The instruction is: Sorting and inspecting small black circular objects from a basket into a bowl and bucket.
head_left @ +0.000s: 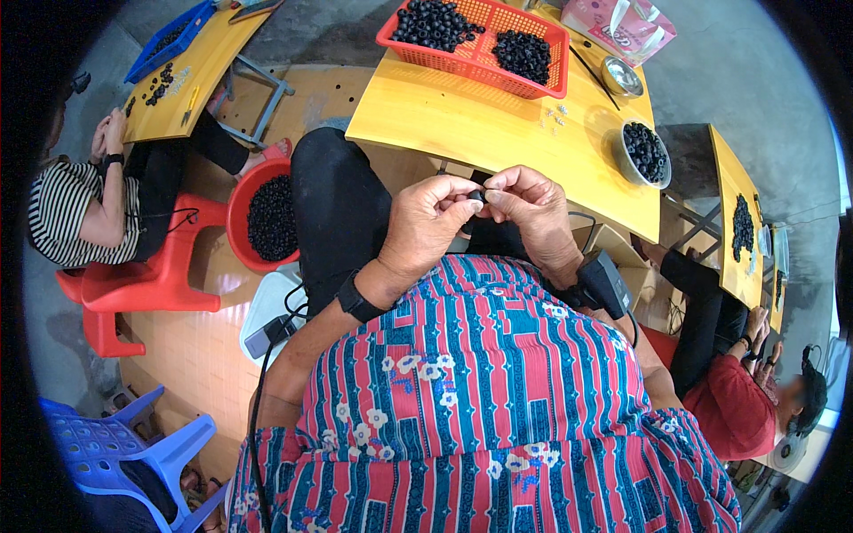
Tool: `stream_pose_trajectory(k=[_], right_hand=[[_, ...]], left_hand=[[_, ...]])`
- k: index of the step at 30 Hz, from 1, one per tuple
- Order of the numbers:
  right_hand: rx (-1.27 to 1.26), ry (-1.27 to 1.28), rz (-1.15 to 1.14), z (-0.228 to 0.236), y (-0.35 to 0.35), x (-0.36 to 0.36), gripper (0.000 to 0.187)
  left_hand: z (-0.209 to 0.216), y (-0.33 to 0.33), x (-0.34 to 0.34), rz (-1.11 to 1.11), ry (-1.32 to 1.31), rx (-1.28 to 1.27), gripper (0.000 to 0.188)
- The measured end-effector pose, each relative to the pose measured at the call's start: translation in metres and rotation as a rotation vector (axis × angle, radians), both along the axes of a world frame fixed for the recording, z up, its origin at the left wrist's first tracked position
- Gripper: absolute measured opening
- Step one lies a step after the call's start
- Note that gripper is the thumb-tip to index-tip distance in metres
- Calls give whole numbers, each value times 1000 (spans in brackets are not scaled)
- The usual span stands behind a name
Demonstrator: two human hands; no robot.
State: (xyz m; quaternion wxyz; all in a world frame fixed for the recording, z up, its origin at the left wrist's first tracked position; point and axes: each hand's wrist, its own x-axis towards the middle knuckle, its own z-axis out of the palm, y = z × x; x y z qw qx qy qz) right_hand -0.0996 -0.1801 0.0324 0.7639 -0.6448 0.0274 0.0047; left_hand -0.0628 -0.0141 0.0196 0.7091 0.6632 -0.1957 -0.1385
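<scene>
One yellow rectangular tabletop (444, 115), with a red perforated plastic basket (466, 69) and pale round bowl (625, 163) of black pieces (524, 58). Before its near edge, left hand (426, 218) and right hand (540, 218), hands pinched closed around one small black piece (478, 195).

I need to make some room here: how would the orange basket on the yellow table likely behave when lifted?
The orange basket would probably flex slightly, as it looks like perforated plastic. It may feel fairly heavy, given its two piles of black pieces. They look loose, so tilting it would likely make them slide.
</scene>
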Motion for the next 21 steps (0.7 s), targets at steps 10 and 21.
stream_pose_trajectory(k=[10,21], right_hand=[[-116,-50,-51,-4,4,-3,7],[227,131,-13,-6,-1,-3,13]], left_hand=[[-7,-1,-2,45,-100,24,14],[-2,1,-1,18,-72,64,13]])
